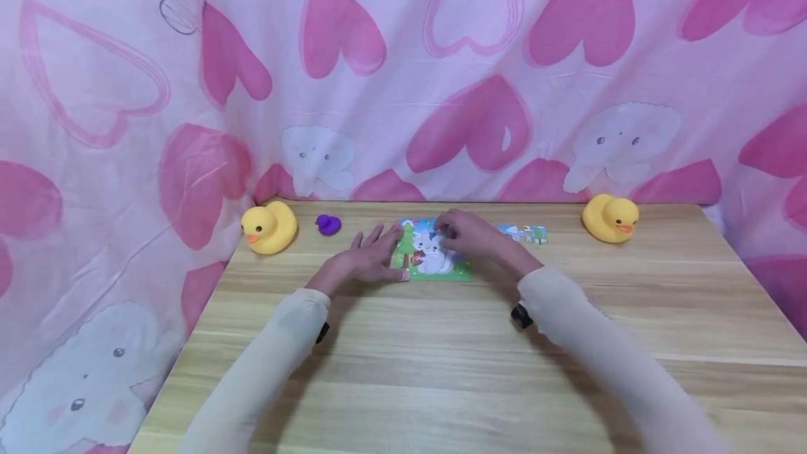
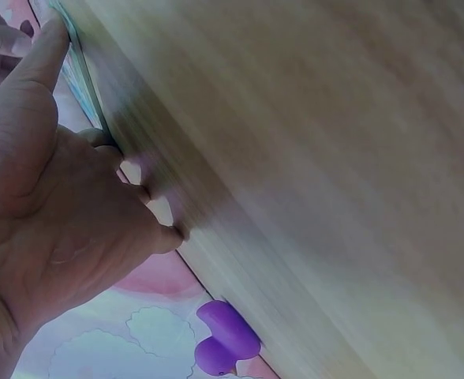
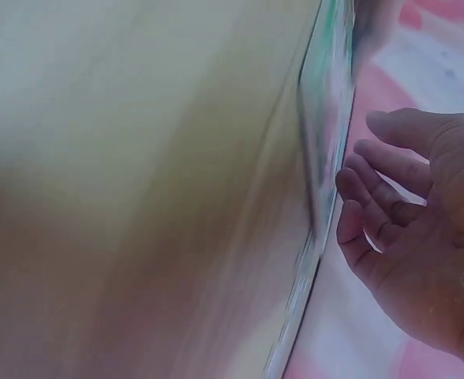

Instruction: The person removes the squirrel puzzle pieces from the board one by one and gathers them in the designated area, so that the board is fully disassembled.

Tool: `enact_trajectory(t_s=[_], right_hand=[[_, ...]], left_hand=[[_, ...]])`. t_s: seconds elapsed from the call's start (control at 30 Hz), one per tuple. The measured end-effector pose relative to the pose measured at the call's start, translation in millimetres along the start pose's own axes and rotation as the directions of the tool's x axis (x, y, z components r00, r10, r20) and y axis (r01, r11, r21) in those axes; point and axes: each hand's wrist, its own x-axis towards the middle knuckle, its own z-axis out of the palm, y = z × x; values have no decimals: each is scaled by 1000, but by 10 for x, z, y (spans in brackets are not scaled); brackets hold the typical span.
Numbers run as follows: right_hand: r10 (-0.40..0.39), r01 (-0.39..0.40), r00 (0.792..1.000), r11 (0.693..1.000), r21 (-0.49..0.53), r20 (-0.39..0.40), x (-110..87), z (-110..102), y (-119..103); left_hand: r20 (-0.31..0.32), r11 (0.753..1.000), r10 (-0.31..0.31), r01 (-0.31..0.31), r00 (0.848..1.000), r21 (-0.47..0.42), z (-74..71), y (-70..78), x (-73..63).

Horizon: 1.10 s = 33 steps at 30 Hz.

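Observation:
A picture puzzle board (image 1: 435,265) lies flat on the wooden table, showing a white cartoon animal, a tree and green grass. My left hand (image 1: 372,258) rests at its left side, fingers spread and thumb at the lower left corner. In the left wrist view, the thumb of the left hand (image 2: 66,189) touches the board's edge. Above the upper right of the board hovers my right hand (image 1: 469,233). From the right wrist view, the right hand (image 3: 421,205) has loosely bent fingers with a gap to the thumb, and nothing shows between them.
Colourful puzzle pieces (image 1: 526,232) lie right of the board, partly behind the right hand. Yellow rubber ducks stand at the left (image 1: 271,228) and right (image 1: 609,218) of the table (image 1: 403,370). A small purple duck (image 1: 328,224) sits left of the board. A pink heart-patterned curtain (image 1: 391,111) hangs behind.

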Motion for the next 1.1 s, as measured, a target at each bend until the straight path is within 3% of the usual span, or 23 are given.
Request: enact_trajectory(t_s=[0.37,0.5,0.73,1.1], right_hand=[[-32,21,996,990,139,78,172,249,-314],[3,-10,998,995,102,63,164,325,-330],[42,-44,999,996,75,27,147,376,-300],[44,-50,997,995,90,67,164,389,-298]], left_hand=[[1,1000,6,-6,1000,-4,-1,-13,8],[0,1000,19,-19,1000,-1,23,-48,16],[-6,998,5,-4,1000,57,-18,22,12],[-13,999,6,-6,1000,48,2,-8,1]])
